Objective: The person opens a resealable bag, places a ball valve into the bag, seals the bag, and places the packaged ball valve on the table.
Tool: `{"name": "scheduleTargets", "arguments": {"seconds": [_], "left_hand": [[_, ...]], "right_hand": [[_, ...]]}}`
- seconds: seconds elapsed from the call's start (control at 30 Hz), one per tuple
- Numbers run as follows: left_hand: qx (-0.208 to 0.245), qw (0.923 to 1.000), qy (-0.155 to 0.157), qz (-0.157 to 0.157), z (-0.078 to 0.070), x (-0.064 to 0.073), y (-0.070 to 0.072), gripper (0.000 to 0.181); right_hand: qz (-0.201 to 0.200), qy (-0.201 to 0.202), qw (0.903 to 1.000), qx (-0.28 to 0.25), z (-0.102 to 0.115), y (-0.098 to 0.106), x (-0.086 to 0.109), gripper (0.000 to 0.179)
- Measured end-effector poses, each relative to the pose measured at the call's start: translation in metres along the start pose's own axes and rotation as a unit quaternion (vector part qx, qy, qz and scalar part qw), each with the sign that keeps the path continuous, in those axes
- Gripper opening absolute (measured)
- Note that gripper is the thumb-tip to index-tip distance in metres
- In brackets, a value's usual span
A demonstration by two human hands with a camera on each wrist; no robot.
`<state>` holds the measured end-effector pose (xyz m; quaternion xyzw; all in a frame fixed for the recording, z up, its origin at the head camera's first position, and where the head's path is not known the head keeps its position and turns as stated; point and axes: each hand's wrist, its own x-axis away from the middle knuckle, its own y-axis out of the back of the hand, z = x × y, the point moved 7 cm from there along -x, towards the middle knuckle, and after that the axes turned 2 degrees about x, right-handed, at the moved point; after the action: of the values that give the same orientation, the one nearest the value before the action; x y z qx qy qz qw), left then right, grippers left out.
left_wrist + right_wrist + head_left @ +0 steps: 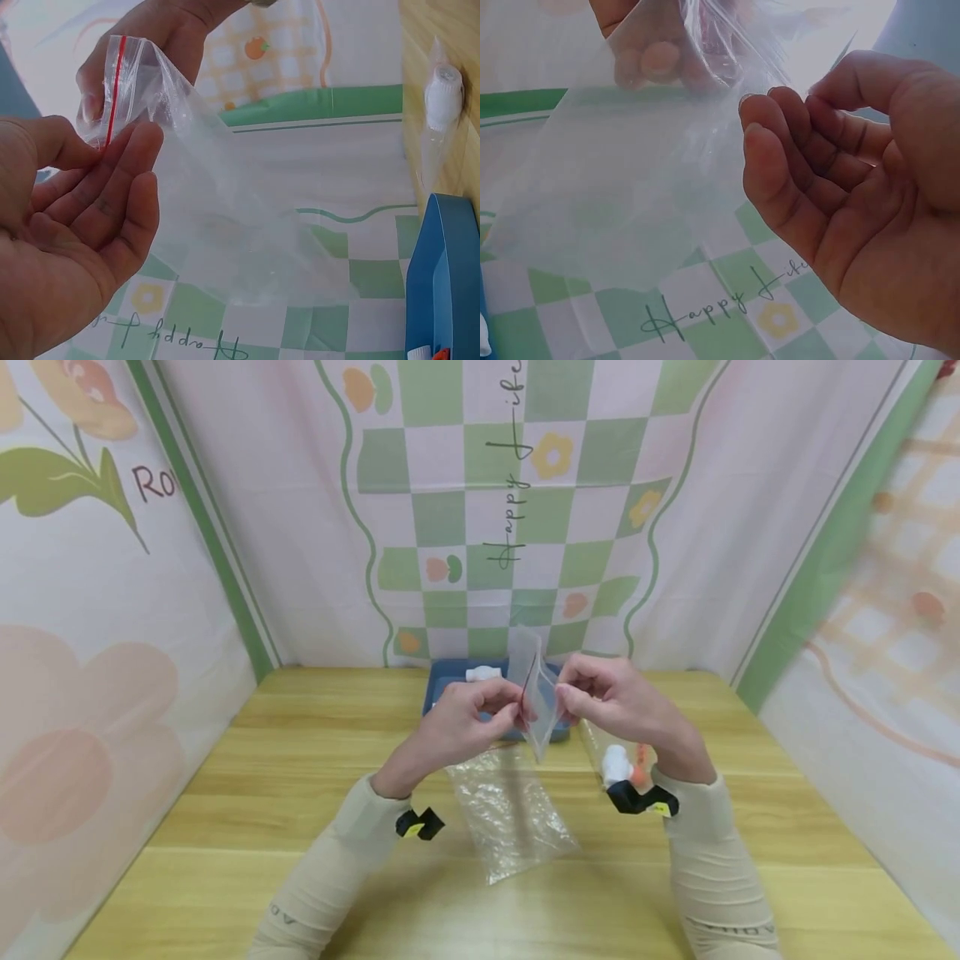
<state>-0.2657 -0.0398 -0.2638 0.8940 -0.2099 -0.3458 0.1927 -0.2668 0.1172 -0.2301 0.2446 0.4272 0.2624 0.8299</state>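
A clear zip-lock bag (543, 702) is held up above the table between both hands, its mouth edge marked by a red strip in the left wrist view. My left hand (480, 718) pinches the bag's edge at that strip between thumb and forefinger. On the other side, my right hand (618, 697) pinches the bag between thumb and forefinger, with the remaining fingers curled in the right wrist view. The bag (225, 225) looks thin and see-through, with no object visible inside. Below the hands, another clear bag (513, 814) lies flat on the table.
Behind the hands stands a blue tray (441, 672) with a white plastic fitting (483, 673) in it. Right of the flat bag lies a clear bag holding a white fitting (617, 766) with an orange-red part. Printed cloth (300, 527) hangs around the wooden table (315, 727).
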Motion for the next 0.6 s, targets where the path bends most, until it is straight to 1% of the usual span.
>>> {"name": "scheduleTargets", "arguments": {"seconds": [0.1, 0.27, 0.33, 0.4, 0.5, 0.6], "left_hand": [[0.003, 1.0, 0.0, -0.009, 0.001, 0.0, 0.003, 0.013], [0.016, 0.9994, 0.014, -0.026, 0.005, 0.002, 0.009, 0.011], [0.022, 0.9992, 0.019, -0.029, 0.005, 0.003, 0.011, 0.012], [0.024, 0.9991, 0.017, -0.03, 0.005, 0.003, 0.012, 0.013], [0.023, 0.9991, 0.014, -0.034, 0.005, 0.005, 0.014, 0.013], [0.01, 0.9986, 0.021, -0.047, 0.007, 0.006, 0.019, 0.012]], "right_hand": [[0.0, -0.003, 1.0, 0.001, 0.001, 0.002, 0.001, 0.019], [0.002, -0.009, 1.0, 0.001, 0.0, 0.003, 0.001, 0.019], [0.003, -0.012, 0.9999, 0.003, 0.0, 0.003, 0.001, 0.019], [0.004, -0.015, 0.9999, 0.005, 0.0, 0.003, 0.001, 0.019], [0.006, -0.016, 0.9998, 0.008, 0.0, 0.003, 0.001, 0.02], [0.005, -0.018, 0.9998, 0.009, 0.0, 0.004, 0.003, 0.021]]}}
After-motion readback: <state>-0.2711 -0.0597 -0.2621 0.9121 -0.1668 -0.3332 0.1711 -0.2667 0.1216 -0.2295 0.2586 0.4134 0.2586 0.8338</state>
